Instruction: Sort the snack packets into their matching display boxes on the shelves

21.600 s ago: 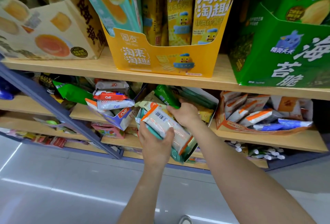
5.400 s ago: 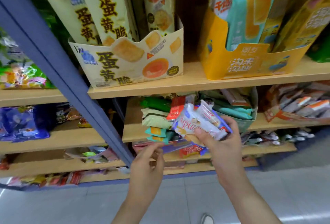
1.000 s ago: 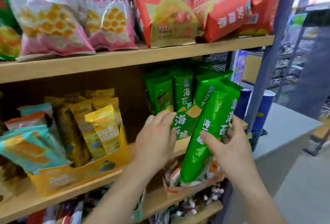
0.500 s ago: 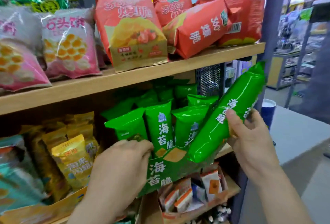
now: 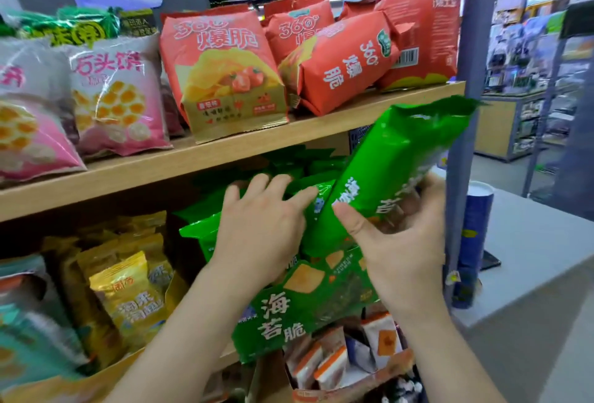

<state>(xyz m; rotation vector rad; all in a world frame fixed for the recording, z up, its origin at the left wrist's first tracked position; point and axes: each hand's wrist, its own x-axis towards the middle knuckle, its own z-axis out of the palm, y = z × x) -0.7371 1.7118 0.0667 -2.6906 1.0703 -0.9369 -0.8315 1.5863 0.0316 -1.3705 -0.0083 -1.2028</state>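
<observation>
A long green seaweed-snack packet (image 5: 385, 174) is tilted, its lower end inside the green display box (image 5: 308, 306) on the middle shelf, its top leaning to the right. My right hand (image 5: 395, 248) grips the packet's lower part from the right. My left hand (image 5: 260, 229) lies flat with fingers spread on the green packets (image 5: 199, 229) standing in the box, pushing them to the left. The box front carries white characters and cracker pictures.
Red chip bags (image 5: 225, 74) and pink bags (image 5: 119, 97) fill the wooden top shelf (image 5: 225, 151). A yellow display box with yellow packets (image 5: 128, 296) stands left of the green box. Orange-white small packets (image 5: 337, 361) lie below. A grey upright post (image 5: 463, 132) and blue tubes (image 5: 472, 242) are at right.
My right hand has brought the green packet's lower end down into the green box. My left hand has risen from the box front onto the packets inside.
</observation>
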